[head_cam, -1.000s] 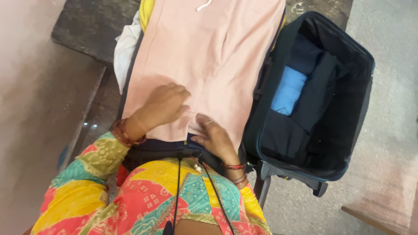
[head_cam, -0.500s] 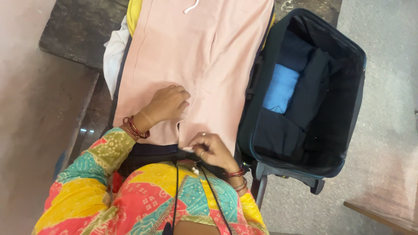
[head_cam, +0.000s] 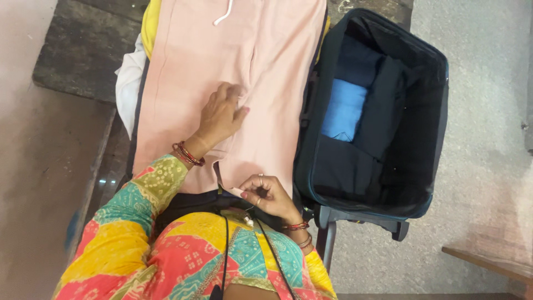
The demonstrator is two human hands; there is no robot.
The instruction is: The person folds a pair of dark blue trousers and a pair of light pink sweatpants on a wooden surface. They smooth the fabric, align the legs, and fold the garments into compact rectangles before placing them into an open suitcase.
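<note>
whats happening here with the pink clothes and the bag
A person in a bright patterned top is handling a pair of pink trousers spread flat over other clothes. The left hand rests flat on the middle of the fabric, while the right hand pinches the near edge. Beside them a dark suitcase lies open, with a folded blue garment and dark clothes inside.

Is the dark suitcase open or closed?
Open. The suitcase shows its inside, with a blue cloth and dark clothes packed in it.
</note>
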